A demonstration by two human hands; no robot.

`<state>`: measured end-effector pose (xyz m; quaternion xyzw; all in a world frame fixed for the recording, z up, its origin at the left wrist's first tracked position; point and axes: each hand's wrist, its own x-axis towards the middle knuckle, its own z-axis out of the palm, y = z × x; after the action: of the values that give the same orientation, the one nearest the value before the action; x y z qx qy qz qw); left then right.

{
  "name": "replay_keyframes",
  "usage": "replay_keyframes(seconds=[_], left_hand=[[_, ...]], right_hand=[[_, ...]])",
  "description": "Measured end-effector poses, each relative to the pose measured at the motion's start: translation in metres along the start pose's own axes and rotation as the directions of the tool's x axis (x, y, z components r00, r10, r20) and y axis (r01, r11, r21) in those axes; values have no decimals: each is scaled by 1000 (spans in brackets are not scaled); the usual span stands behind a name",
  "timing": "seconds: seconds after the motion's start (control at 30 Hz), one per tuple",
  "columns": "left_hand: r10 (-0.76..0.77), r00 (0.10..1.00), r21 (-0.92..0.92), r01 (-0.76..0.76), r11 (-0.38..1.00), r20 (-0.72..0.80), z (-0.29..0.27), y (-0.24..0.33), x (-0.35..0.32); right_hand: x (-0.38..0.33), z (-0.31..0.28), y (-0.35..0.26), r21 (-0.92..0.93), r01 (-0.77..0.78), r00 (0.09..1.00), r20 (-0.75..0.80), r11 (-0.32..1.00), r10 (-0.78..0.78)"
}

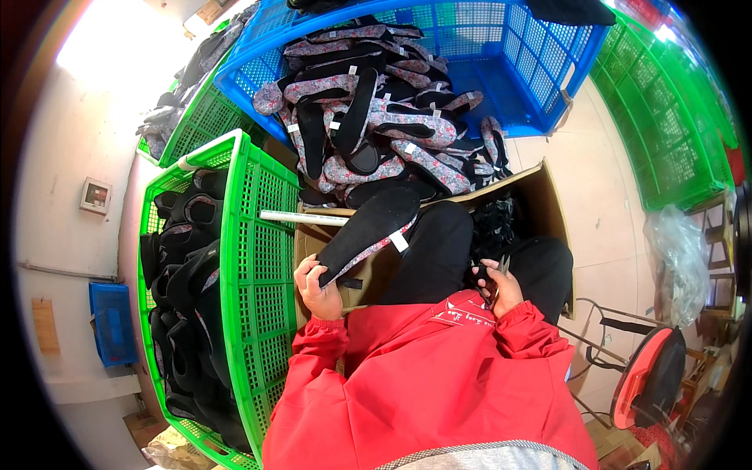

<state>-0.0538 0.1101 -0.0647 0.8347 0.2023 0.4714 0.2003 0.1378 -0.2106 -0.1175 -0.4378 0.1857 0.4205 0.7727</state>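
Seen from above, seated, in a red jacket point(427, 392) and black trousers point(439, 251). Left hand point(316, 288) closed around the heel end of a black slipper point(368, 231), thumb on top and fingers curled beneath, gripping it firmly. Slipper held up over the left knee, slanting away from the left hand toward the upper right, sole side up, with a flowered edge along its lower rim and a small white tag point(399, 241) hanging near the middle. Right hand point(499, 286) well apart from the slipper, resting over the right thigh, fingers curled around a small pair of scissors point(497, 282); blades only partly visible, so cannot tell how wide they stand. Open cardboard box point(548, 200) between the knees and just beyond them, dark scraps inside. Beyond the box, a blue crate point(540, 70) tipped toward the lap, heaped with more slippers point(376, 117), black and flowered, many with white tags, some spilling over the near edge onto the box. Beside the left hand, a green crate point(251, 258) packed with dark finished shoes point(184, 305), a white tube point(301, 217) lying across its near corner. More green crates point(666, 133) to the right, a clear plastic bag point(677, 258) and a red stool point(650, 376) below them.
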Motion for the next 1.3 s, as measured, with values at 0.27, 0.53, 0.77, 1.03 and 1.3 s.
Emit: replay_keyframes(seconds=[0.27,0.53,0.77,1.03,1.3], left_hand=[[-128,992,-49,128,991,1,1,-3,-2],[-753,568,-732,659,173,332,4,-42,-27],[-881,131,-646,730,-224,454,-1,-86,-89],[-747,187,-737,427,-524,638,-12,-92,-101],[-826,13,-675,584,-451,564,-18,-107,-116]], right_hand=[[1,-1,0,-3,-2,1000,2,1000,2],[-2,4,-2,-44,-8,1000,-26,999,7],[1,-1,1,-23,-7,1000,10,1000,7],[4,-5,2,-16,-5,1000,5,1000,5],[-1,0,0,-21,-1,1000,9,1000,1]])
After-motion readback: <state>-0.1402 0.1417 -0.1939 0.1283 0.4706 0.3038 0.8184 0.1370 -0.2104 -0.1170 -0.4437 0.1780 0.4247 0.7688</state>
